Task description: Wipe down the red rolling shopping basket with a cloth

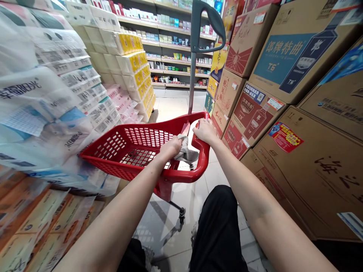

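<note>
A red plastic shopping basket point(127, 145) on wheels stands tilted in the aisle in front of me, with a grey pull handle point(195, 34) rising from its far end. My left hand point(170, 148) is closed on a grey cloth point(187, 151), pressed against the inside of the basket's near rim. My right hand point(204, 130) is closed over the basket's rim at its right corner. The basket looks empty inside.
Stacked packs of tissue paper point(48, 94) fill the left side. Large cardboard boxes point(297, 113) are stacked on the right. Shelves of goods point(170, 41) stand at the aisle's far end. The tiled floor point(172, 105) runs between. My black trouser leg point(218, 226) shows below.
</note>
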The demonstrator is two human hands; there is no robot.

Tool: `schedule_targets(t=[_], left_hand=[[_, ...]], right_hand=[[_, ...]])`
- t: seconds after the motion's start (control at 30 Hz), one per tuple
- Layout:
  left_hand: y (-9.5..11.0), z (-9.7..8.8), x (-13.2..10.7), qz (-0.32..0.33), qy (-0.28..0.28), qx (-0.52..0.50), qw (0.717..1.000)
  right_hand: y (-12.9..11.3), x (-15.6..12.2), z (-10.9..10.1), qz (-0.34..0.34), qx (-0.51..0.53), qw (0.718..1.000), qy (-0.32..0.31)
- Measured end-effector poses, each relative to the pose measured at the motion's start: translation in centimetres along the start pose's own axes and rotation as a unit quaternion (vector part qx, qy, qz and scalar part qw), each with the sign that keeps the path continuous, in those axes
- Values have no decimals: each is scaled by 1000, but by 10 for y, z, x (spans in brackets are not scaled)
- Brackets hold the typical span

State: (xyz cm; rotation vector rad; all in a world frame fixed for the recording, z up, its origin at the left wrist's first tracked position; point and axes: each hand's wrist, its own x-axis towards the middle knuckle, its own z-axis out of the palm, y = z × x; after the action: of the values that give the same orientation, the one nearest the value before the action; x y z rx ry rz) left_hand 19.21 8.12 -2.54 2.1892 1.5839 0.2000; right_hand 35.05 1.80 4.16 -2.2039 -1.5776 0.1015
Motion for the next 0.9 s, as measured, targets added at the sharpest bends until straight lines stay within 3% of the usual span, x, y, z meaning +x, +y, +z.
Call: schedule_targets(t=[0.13,0.23,0.33,0.47,0.53,0.63,0.8,0.9], left_hand=[[10,-2,14,-23,-4,10,1000],[13,-2,20,-28,26,-29,999],[9,-6,18,-4,131,-83,988],[2,-19,9,31,292,-109,950],[3,-20,3,63,251,-79,963],[14,-8,-9,100,83,-3,992],[35,6,-12,51,-15,87,995],[40,-1,4,38,-20,85,995]], right_hand=[[-2,-3,-2,2,0,1000,-4],[0,-2,-1,-1,2,1000,-5],[2,2,1,-1,5,1000,-7],[3,5,3,0,6,1000,0],[2,5,4,0,7,1000,3],[0,2,3,4,8,1000,-2],[-1,-4,-1,5,3,1000,-6],[-2,-5,-3,-2,6,1000,-12]])
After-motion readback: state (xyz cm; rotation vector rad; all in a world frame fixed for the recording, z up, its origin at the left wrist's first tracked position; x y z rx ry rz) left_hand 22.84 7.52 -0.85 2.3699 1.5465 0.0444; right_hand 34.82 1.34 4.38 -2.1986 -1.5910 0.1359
